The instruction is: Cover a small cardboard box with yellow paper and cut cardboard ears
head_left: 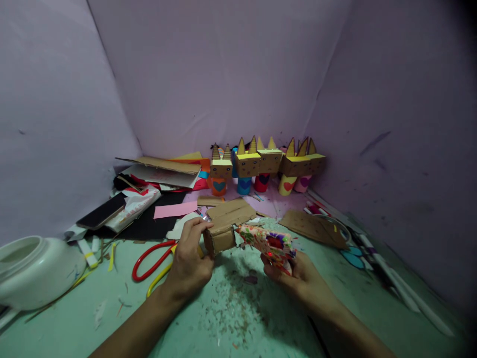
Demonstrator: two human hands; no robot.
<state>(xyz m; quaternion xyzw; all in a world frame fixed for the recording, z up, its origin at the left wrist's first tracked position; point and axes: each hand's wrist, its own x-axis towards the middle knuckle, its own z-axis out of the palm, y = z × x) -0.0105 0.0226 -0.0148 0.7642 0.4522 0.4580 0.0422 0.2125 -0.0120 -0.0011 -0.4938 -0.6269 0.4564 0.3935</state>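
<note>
Both hands grip: left hand [191, 257] a cardboard box [222, 239], right hand [301, 278] a glue gun [265, 240].

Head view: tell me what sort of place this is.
Probably a small craft corner: eared cardboard figures stand in a row at the back, scissors lie on the green tabletop, and the right hand holds what looks like a glue gun.

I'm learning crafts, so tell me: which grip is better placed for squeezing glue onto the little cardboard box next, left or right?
Probably the right grip: it holds what looks like a flowery glue gun, pointing toward the cardboard box. The left grip is busy holding that box.
</note>
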